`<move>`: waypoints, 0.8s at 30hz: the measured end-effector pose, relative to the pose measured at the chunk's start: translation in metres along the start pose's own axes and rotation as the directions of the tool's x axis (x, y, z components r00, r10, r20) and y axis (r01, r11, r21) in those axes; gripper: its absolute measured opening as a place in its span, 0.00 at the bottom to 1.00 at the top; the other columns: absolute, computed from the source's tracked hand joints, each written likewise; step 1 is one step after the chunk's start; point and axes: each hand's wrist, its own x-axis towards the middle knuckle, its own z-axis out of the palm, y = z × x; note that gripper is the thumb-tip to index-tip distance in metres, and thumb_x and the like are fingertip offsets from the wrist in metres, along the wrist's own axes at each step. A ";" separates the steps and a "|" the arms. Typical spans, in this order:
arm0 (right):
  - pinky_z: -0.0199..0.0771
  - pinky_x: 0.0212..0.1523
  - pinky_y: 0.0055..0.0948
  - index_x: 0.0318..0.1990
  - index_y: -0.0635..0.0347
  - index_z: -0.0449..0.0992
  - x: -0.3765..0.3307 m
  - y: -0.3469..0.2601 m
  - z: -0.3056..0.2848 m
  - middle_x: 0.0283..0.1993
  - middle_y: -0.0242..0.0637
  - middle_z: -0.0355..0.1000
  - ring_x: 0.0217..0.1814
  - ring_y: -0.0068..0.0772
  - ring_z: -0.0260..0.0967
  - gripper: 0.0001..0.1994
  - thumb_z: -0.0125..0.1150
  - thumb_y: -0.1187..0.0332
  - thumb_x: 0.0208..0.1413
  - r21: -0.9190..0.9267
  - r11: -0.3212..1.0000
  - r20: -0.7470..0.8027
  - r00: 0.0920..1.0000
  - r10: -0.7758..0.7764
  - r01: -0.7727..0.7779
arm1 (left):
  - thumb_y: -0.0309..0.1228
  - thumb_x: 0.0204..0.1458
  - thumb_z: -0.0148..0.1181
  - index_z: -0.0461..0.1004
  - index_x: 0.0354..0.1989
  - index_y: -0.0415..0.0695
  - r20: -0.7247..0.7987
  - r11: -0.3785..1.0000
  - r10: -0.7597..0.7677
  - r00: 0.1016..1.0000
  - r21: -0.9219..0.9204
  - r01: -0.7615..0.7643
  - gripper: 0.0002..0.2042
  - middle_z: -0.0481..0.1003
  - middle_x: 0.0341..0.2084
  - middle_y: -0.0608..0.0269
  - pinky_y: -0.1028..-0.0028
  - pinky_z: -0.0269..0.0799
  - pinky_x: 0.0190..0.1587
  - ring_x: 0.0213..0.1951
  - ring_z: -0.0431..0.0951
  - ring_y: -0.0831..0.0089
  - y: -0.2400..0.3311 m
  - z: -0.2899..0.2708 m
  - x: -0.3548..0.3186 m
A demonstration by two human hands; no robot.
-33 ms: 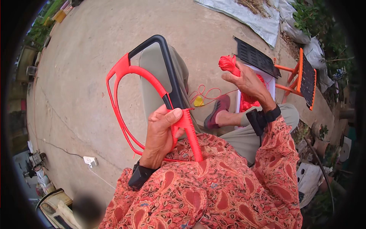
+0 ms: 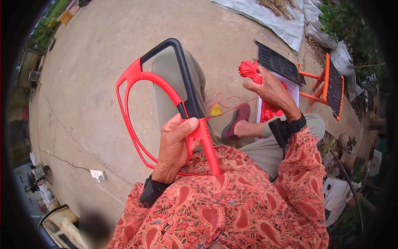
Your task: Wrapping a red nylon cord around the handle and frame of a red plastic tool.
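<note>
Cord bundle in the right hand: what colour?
Red; the cord bundle shows above the right hand in the head view.

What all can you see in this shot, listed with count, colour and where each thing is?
frame: one, black, partly wrapped in red cord, held up at centre
cord bundle: one, red, at the right hand's fingertips
loose cord: one strand, red, on the ground near the foot
yellow piece: one, on the ground by the loose cord
chair: one, orange with black panels, upper right
tarp: one, grey, top
power strip: one, white, on the ground lower left
shoe: one, dark red, centre
left hand: grips the frame's wrapped part
right hand: touches the cord bundle
</note>
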 end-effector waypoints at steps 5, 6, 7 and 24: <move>0.67 0.48 0.35 0.52 0.69 0.65 0.002 -0.030 -0.006 0.43 0.54 0.70 0.45 0.44 0.69 0.26 0.59 0.59 0.50 0.116 0.990 0.039 0.995 -0.089 0.084 | 0.27 0.54 0.59 0.71 0.42 0.35 0.009 1.000 0.007 1.000 0.020 -0.007 0.11 0.76 0.26 0.62 0.82 0.61 0.16 0.19 0.70 0.81 0.001 0.003 -0.004; 0.69 0.43 0.31 0.53 0.66 0.66 0.003 -0.043 -0.007 0.39 0.47 0.71 0.38 0.34 0.70 0.25 0.60 0.60 0.51 0.116 0.985 0.052 0.990 -0.134 0.127 | 0.27 0.54 0.59 0.71 0.42 0.35 0.015 1.000 0.008 1.000 0.022 -0.008 0.11 0.75 0.26 0.61 0.83 0.60 0.15 0.19 0.70 0.81 0.001 0.005 -0.004; 0.69 0.43 0.31 0.53 0.66 0.66 0.004 -0.054 -0.006 0.39 0.47 0.71 0.38 0.34 0.70 0.25 0.60 0.60 0.51 0.117 0.985 0.050 0.989 -0.137 0.130 | 0.27 0.54 0.59 0.71 0.42 0.35 0.015 1.000 0.010 1.000 0.024 -0.011 0.11 0.75 0.26 0.61 0.83 0.60 0.15 0.19 0.70 0.81 0.001 0.006 -0.006; 0.66 0.30 0.44 0.34 0.56 0.68 0.010 -0.116 0.069 0.24 0.46 0.70 0.30 0.56 0.69 0.09 0.60 0.66 0.47 0.356 0.686 -0.052 0.746 -0.664 0.635 | 0.30 0.54 0.60 0.72 0.39 0.36 0.098 0.994 0.050 0.994 0.092 -0.059 0.10 0.75 0.26 0.62 0.83 0.59 0.15 0.19 0.69 0.82 0.000 0.013 -0.017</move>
